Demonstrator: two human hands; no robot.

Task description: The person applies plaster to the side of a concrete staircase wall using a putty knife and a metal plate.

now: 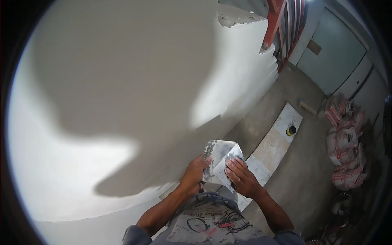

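White wall point(102, 81); folded sheet point(220, 152) between hands point(195, 174) point(244, 179).

Left hand point(195, 173) gripped folded sheet point(220, 153) from 8 o'clock, right hand point(243, 177) clasped it from 4; white wall point(122, 81) at 10, board point(273, 147), sacks point(345, 151) at 3.

grey concrete floor point(302, 183) bears a long board point(269, 153) and stacked sacks point(345, 151).

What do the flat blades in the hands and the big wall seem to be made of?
Flat blades: probably thin metal, smeared with white-grey paste; stiff straight edges suggest it. Wall: smooth matt white plaster or putty, rough and chipped at its top edge.
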